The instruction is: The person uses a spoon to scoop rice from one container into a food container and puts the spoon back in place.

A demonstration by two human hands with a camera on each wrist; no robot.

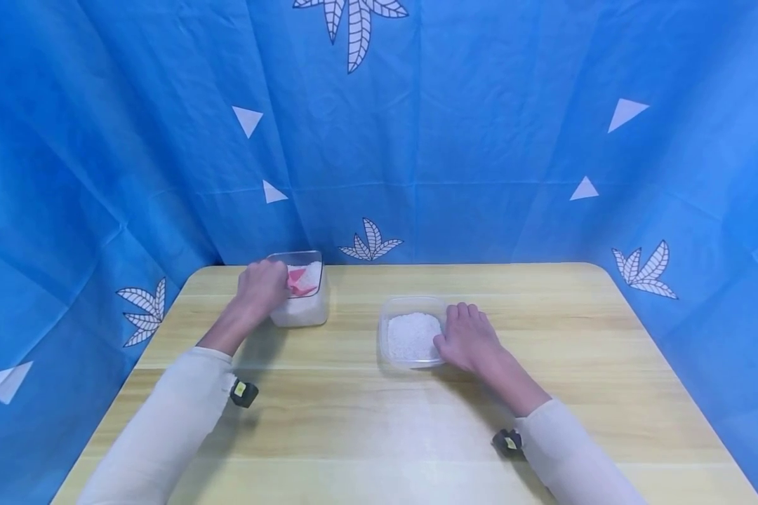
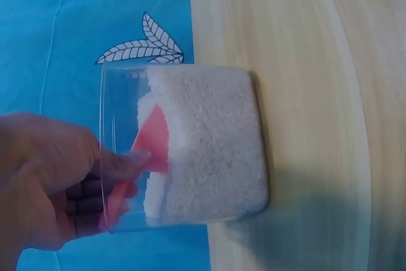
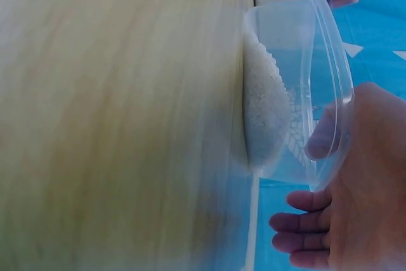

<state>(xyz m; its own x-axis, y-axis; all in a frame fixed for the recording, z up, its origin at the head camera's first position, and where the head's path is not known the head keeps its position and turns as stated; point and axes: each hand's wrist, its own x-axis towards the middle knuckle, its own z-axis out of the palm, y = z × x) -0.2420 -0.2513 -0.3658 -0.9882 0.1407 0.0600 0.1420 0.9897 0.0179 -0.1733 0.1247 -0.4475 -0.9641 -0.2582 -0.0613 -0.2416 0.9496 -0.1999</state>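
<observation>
My left hand (image 1: 262, 284) pinches the handle of a pink scoop (image 2: 153, 136) inside a clear, squarish container (image 1: 281, 322) at the back left of the table. White rice (image 2: 212, 144) fills much of that container, and the scoop's blade is partly sunk in it. To the right stands a low, clear plastic tub (image 3: 285, 23) with a smaller mound of rice (image 1: 413, 337) on its bottom. My right hand (image 1: 470, 340) grips this tub by its right rim, thumb (image 3: 325, 138) over the inside and the other fingers outside. Both containers stand upright.
A light wooden table (image 1: 354, 421) carries both containers, a gap of bare wood between them. Blue curtain (image 1: 480, 140) with white leaf and triangle prints hangs along the back and both sides, close behind the taller container.
</observation>
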